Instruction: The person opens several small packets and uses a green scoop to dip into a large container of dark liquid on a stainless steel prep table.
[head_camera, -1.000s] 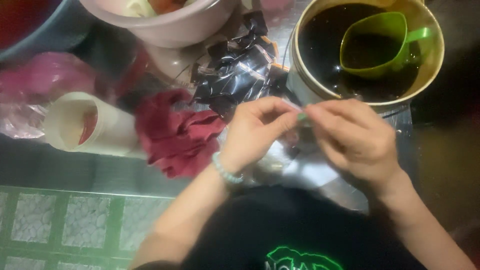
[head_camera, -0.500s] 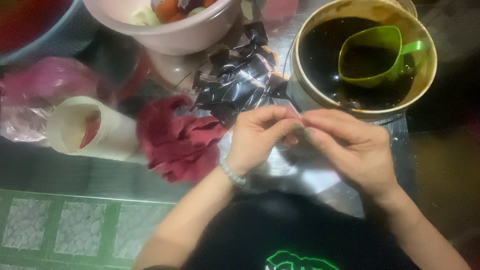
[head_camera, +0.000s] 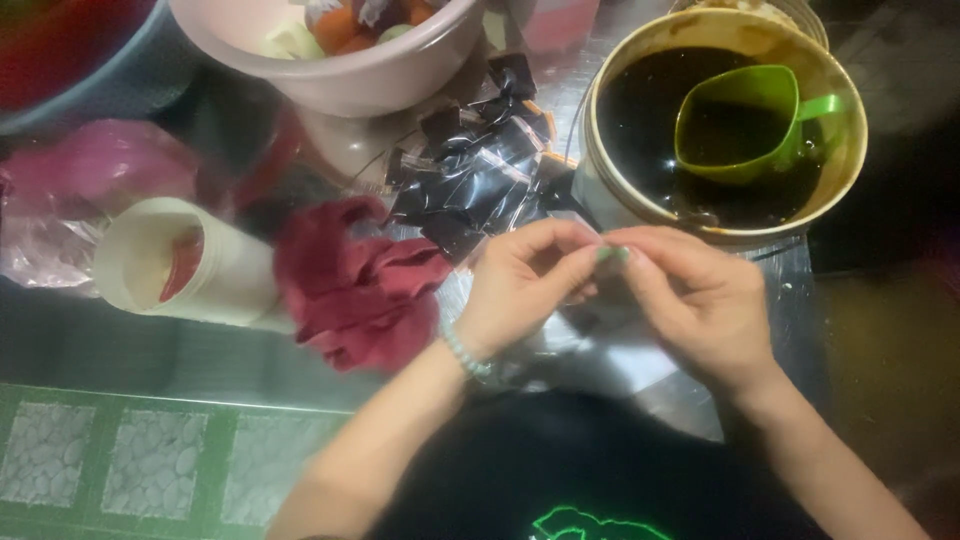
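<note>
Green tiled flooring (head_camera: 120, 470) with pebbled grey insets lies nearest you, below the edge of a dull, shiny metal counter (head_camera: 640, 365). Above it your left hand (head_camera: 520, 290) and right hand (head_camera: 700, 300) meet, fingertips pinched tight together on a small, thin green band (head_camera: 612, 254); the fingers are curled close with hardly any gap, and a clear plastic bag (head_camera: 600, 300), hard to make out, hangs just below them. A pale beaded bracelet (head_camera: 462, 352) circles your left wrist. Just left of that hand lies a crumpled dark red cloth (head_camera: 350, 285), soft and folded, touching a cream plastic cup (head_camera: 180, 265) tipped on its side. Farther back sits a heap of glossy black packets (head_camera: 480, 170). Beside them, to the right, stands a round tan bucket (head_camera: 850, 150) of dark liquid with a green plastic mug (head_camera: 745, 120) floating in it. Farthest, a smooth pink bowl (head_camera: 350, 70) holds cut pieces.
</note>
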